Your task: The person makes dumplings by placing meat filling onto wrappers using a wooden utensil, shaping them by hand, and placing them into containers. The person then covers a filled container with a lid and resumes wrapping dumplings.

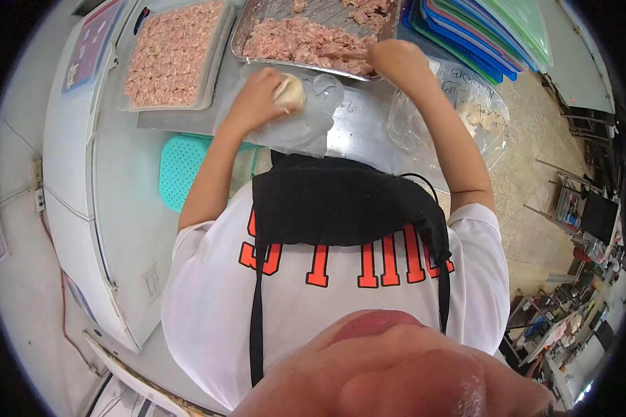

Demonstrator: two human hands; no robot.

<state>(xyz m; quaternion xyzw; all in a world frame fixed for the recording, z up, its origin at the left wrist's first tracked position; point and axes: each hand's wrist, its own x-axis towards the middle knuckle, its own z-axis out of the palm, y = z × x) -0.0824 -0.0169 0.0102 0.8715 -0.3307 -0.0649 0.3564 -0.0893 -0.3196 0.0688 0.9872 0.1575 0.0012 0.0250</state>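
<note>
My left hand [256, 101] is closed around a pale, round stack of dough wrappers [289, 94], held over a clear plastic sheet. At the near edge of a metal tray [240, 43], my right hand [400, 64] is closed on a thin brownish stick [346, 55] that reaches into the minced meat [285, 40]; much of the stick is hidden. To the left, a shallow plastic container [213, 87] holds close rows of small filled dumplings [170, 59].
Blue, green and clear plastic trays [466, 35] are stacked at the back right. Below my right forearm lies a clear plastic bag [490, 128] with black writing. A turquoise perforated basket [181, 170] sits left of my body, below the metal worktop [358, 128].
</note>
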